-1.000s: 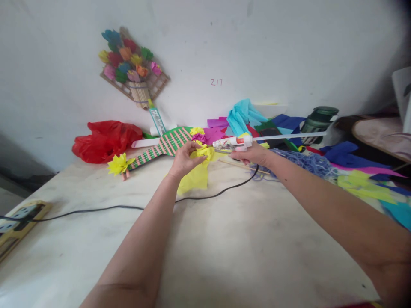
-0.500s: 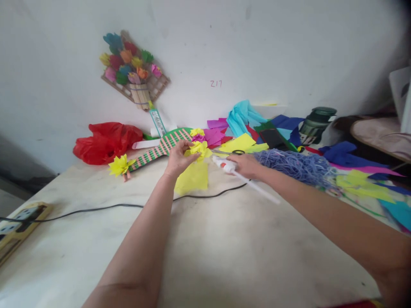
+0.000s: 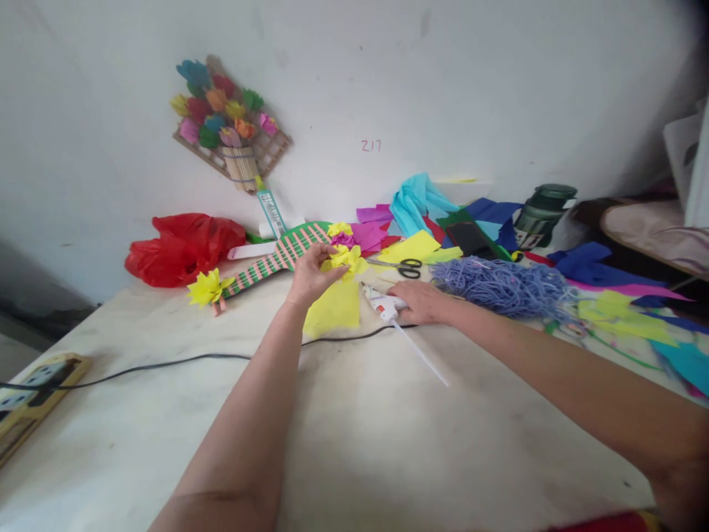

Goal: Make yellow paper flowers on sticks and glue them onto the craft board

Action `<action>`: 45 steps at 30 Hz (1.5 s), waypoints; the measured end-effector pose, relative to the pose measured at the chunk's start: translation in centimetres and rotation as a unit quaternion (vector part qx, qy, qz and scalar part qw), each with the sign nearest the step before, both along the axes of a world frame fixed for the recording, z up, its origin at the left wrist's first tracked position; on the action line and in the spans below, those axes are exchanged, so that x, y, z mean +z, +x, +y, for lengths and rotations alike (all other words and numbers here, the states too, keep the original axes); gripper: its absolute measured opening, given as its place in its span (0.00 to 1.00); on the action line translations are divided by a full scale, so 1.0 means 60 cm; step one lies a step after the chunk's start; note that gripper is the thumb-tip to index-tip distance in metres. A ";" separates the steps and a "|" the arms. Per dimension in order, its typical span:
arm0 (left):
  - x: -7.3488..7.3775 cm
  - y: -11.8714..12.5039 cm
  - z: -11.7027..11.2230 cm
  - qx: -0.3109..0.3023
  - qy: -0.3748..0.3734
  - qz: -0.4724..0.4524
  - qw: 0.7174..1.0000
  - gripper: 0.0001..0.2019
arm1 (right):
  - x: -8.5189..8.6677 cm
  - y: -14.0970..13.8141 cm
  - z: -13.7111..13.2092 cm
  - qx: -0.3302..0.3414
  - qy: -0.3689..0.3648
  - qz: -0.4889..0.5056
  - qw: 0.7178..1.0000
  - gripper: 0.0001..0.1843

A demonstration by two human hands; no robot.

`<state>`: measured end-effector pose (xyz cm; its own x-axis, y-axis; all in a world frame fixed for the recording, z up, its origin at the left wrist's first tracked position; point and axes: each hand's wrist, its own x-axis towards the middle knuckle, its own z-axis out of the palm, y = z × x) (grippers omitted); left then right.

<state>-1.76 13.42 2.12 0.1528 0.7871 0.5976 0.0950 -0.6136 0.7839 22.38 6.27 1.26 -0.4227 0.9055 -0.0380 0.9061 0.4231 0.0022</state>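
Observation:
My left hand (image 3: 315, 275) is closed, thumb and fingers pinching a yellow paper flower (image 3: 346, 260). My right hand (image 3: 424, 301) has its fingers round the handle of a white hot glue gun (image 3: 383, 304), low at the tabletop; a long clear glue stick (image 3: 424, 356) juts from its back toward me. Under the flower lies a yellow sheet of crepe paper (image 3: 333, 309). A green guitar-shaped craft piece with pink strips (image 3: 271, 264) rests behind my left hand, a yellow flower (image 3: 209, 287) at its narrow end. Black-handled scissors (image 3: 410, 267) lie just beyond the glue gun.
A bundle of purple-blue shredded strands (image 3: 501, 287) sits right of my right hand. Coloured paper (image 3: 418, 196) and a dark green jar (image 3: 546, 214) stand along the wall. A red plastic bag (image 3: 182, 247) lies left. A black cord (image 3: 204, 356) crosses to a power strip (image 3: 41, 391).
My right hand has brought the glue gun down and toward me, its glue stick swinging to point more toward me. The scissors' handles now show. My left hand stays at the flower.

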 end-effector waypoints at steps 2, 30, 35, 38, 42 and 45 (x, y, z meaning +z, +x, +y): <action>0.001 0.001 -0.002 0.006 0.000 0.011 1.000 0.19 | 0.015 0.002 0.002 0.019 -0.019 -0.012 1.000 0.27; -0.010 0.051 -0.024 -0.093 0.014 0.082 0.992 0.17 | 0.100 -0.018 0.050 0.113 0.215 0.150 0.958 0.13; -0.012 0.050 -0.023 -0.094 0.016 0.098 0.991 0.16 | 0.097 -0.020 0.051 0.114 0.219 0.146 0.958 0.12; -0.011 0.051 -0.024 -0.098 0.016 0.095 0.991 0.16 | 0.097 -0.020 0.052 0.111 0.222 0.142 0.958 0.12; -0.010 0.052 -0.025 -0.099 0.015 0.092 0.991 0.16 | 0.096 -0.023 0.051 0.098 0.225 0.140 0.959 0.12; -0.011 0.052 -0.024 -0.101 0.017 0.089 0.991 0.16 | 0.096 -0.026 0.048 0.080 0.223 0.141 0.961 0.12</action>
<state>1.33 11.98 1.48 0.4099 0.7097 0.5730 0.1028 -0.6601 0.7441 20.83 9.13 7.00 -0.4940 0.7283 0.4750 0.8210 0.5705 -0.0210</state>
